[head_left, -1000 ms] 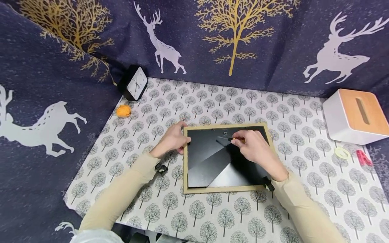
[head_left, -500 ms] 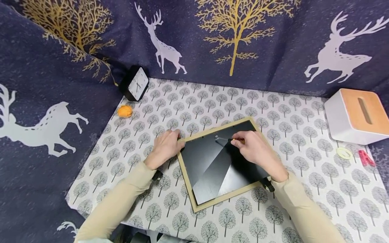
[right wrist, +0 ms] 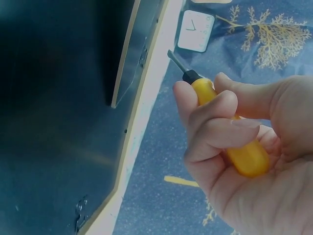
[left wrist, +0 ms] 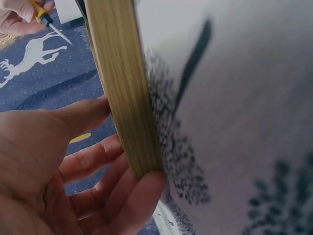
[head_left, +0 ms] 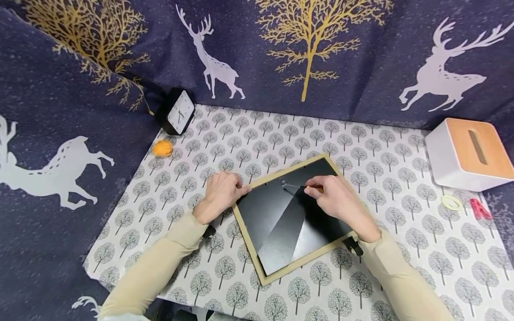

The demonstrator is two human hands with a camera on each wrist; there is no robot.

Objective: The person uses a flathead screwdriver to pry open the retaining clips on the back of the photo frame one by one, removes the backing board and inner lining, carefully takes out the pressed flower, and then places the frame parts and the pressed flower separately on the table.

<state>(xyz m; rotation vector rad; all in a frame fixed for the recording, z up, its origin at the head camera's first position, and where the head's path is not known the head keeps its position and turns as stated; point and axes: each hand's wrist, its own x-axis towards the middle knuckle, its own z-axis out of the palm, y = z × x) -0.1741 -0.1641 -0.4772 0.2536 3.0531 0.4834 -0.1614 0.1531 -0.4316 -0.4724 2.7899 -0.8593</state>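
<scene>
A picture frame (head_left: 248, 244) with a pale wooden rim lies turned on the table, its black back (head_left: 257, 214) and stand flap (head_left: 283, 243) facing up. My left hand (head_left: 220, 196) grips the frame's far left corner, thumb on one face and fingers on the other, as the left wrist view shows. In my right hand (head_left: 335, 198) is a screwdriver (right wrist: 249, 156) with a yellow handle, held in curled fingers above the back. Its tip is at a small metal hanger (head_left: 283, 183) near the far edge; whether they touch, I cannot tell.
A black clock (head_left: 176, 111) and an orange lump (head_left: 162, 148) stand at the back left. To the right are a white tissue box (head_left: 449, 156) with a wooden lid, a pale yellow ring (head_left: 451, 202) and a red letter-shaped piece (head_left: 480, 208). Patterned cloth (head_left: 257, 93) hangs behind.
The picture frame has turned counter-clockwise, its near left corner swinging toward me. My left hand has shifted slightly left and nearer with it. The right hand has stayed almost in place with the screwdriver.
</scene>
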